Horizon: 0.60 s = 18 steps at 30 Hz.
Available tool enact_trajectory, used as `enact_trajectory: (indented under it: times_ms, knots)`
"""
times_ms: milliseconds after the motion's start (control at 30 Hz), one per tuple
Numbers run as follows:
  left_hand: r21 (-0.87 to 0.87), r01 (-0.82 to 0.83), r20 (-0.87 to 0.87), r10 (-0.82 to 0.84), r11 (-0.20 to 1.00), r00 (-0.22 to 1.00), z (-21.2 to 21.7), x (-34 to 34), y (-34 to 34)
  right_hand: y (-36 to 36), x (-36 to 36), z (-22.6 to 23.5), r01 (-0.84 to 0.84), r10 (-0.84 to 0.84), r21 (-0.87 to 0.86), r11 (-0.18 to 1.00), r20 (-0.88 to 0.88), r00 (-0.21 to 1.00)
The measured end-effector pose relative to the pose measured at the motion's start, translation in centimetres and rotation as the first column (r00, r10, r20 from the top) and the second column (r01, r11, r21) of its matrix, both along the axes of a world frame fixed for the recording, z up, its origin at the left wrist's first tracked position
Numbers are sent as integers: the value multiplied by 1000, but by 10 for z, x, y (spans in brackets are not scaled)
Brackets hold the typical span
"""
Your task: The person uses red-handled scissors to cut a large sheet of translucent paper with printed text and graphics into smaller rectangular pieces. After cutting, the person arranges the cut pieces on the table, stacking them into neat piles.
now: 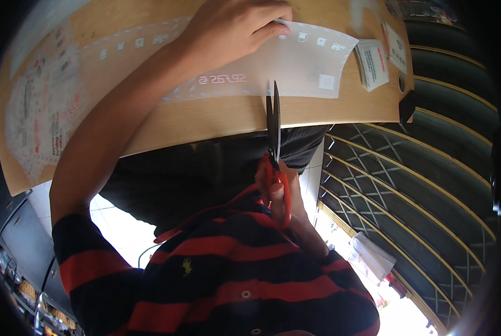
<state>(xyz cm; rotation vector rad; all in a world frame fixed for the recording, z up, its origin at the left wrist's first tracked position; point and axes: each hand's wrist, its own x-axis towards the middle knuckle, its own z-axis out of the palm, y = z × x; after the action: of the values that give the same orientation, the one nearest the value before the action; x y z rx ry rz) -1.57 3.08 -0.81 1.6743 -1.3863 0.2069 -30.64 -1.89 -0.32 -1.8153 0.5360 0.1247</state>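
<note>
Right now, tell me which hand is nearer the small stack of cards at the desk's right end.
Left. The left hand presses the paper sheet on the desk, just left of the cards. The right hand holds the scissors below the desk edge, farther away.

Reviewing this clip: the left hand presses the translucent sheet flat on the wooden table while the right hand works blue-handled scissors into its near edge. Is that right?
Not quite. The scissors have red handles, not blue, as the head view shows. The rest holds: the left hand presses the translucent sheet flat on the wooden table, and the right hand works the scissors into its near edge.
</note>
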Motion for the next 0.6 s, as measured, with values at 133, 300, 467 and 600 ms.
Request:
enact_trajectory:
  times_ms: [133,300,467,600]
  knots:
    - [-2,-3,10,3,1000,1000,1,0,2,6,11,-3,40,-40,-18,999,12,999]
    - [37,6,-6,-5,999,1000,-2,0,1,5,13,-5,52,-53,-43,998,-18,998]
    - [17,-5,13,5,1000,1000,-2,-1,2,9,15,-5,75,-76,-74,994,-19,997]
    - [4,-12,29,12,1000,1000,-1,0,3,12,15,-2,87,-88,-56,995,-17,996]
